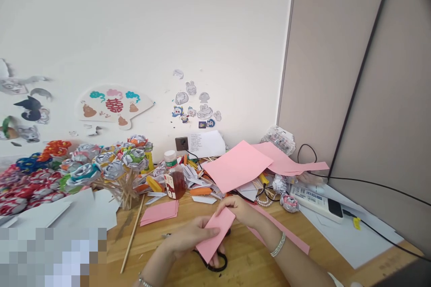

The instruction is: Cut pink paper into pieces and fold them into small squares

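Observation:
Over the wooden table I hold a small rectangular piece of pink paper [212, 243], tilted, between both hands. My left hand [190, 235] is closed on it, the thumb lying across its face and fingertips showing below the lower end. At the upper end, my right hand [238, 210] pinches the paper's edge. Under the paper lies a pair of scissors [221, 265]; black handles show and the paper and my left hand hide most of the rest. A short stack of cut pink paper [160, 213] rests left of my hands. One pink strip [289, 235] runs beneath my right forearm.
Large pink sheets [239, 166] top a heap of scraps at the back. Nearby stand a jar of reddish liquid [175, 179] and bunched paper flowers [114, 166]. A wooden stick [133, 237] lies left; a white power bank-like device [316, 202] with a cable lies right.

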`<state>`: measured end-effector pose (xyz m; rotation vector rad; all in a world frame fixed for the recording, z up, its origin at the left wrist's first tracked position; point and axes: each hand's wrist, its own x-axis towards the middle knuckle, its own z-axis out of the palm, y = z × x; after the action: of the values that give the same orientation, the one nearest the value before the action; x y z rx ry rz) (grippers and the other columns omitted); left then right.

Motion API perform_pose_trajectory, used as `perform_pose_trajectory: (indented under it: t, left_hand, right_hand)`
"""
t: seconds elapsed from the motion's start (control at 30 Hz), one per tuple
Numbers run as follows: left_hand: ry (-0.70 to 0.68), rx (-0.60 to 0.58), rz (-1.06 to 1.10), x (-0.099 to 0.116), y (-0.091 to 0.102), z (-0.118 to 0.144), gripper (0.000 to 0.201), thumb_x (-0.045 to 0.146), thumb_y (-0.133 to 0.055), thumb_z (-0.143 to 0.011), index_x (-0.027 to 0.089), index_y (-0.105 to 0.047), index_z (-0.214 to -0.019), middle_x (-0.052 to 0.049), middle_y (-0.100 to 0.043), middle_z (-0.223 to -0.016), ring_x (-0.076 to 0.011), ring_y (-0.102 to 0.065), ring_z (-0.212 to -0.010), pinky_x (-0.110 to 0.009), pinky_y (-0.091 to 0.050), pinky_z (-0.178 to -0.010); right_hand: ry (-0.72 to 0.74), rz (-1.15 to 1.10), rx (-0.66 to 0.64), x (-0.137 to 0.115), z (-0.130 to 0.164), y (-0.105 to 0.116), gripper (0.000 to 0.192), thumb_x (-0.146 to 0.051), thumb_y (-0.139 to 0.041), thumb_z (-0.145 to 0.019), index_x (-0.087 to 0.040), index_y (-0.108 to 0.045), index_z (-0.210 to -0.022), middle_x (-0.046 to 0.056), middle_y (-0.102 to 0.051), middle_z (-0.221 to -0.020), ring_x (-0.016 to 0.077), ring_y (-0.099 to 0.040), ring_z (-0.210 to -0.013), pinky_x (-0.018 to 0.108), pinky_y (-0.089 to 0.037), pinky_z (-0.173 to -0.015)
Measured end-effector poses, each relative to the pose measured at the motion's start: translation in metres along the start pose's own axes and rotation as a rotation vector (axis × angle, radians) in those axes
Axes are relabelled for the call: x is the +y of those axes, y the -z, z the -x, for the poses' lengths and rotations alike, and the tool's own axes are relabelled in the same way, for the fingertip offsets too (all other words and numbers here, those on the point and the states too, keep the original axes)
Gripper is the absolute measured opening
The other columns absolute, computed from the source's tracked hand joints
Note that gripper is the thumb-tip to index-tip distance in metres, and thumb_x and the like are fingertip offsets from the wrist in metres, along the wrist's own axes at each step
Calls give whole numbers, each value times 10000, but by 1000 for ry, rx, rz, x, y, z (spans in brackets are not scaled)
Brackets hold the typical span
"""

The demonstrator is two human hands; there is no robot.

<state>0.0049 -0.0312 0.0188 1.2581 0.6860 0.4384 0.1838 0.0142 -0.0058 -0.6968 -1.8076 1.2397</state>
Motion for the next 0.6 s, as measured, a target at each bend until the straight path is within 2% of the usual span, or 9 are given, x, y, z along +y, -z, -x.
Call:
perform_pose_trajectory:
  t: [0.1, 0.2, 0.33, 0.47, 0.6]
  left_hand:
    - [-12, 71, -3, -5, 0, -5, 329, 396, -558, -723, 125, -519, -905, -97, -677, -695, -143, -606, -467, -219, -426, -439]
    - [-32, 151, -11, -6, 5, -7, 320, 403, -552, -728, 133, -486, -887, -80, -675, -663, -140, -606, -461, -221, -437, -438]
    - [-47, 187, -11, -6, 8, -7, 339, 410, -534, -742, 131, -455, -917, -87, -678, -692, -142, -614, -476, -237, -458, -452]
    - [-55, 153, 4, -6, 7, -7, 338, 419, -516, -754, 122, -474, -909, -98, -676, -719, -146, -625, -503, -234, -456, -462]
    - [-38, 137, 30, -4, 7, -5, 369, 439, -531, -736, 124, -483, -923, -99, -673, -725, -153, -628, -515, -239, -459, -471]
  right_hand:
    - [-10, -5, 76, -6, 0, -1, 202, -254, -519, -736, -204, -685, -841, 21, -646, -823, 153, -550, -721, 246, -406, -628]
    - [-63, -113, 129, -13, 1, -1, 261, -346, -481, -787, -220, -627, -962, 14, -605, -821, 124, -534, -647, 233, -427, -573]
    - [-114, -204, 59, -13, 1, 3, 297, -383, -526, -769, -197, -585, -994, 1, -541, -730, 105, -523, -564, 227, -449, -495]
    - [-109, -230, 4, -5, -1, 5, 353, -345, -599, -727, -181, -542, -1033, -28, -516, -655, 94, -533, -522, 230, -460, -500]
    - [-93, -208, -24, 0, -3, 6, 363, -337, -592, -735, -174, -518, -1051, -36, -520, -634, 87, -534, -498, 221, -453, -491]
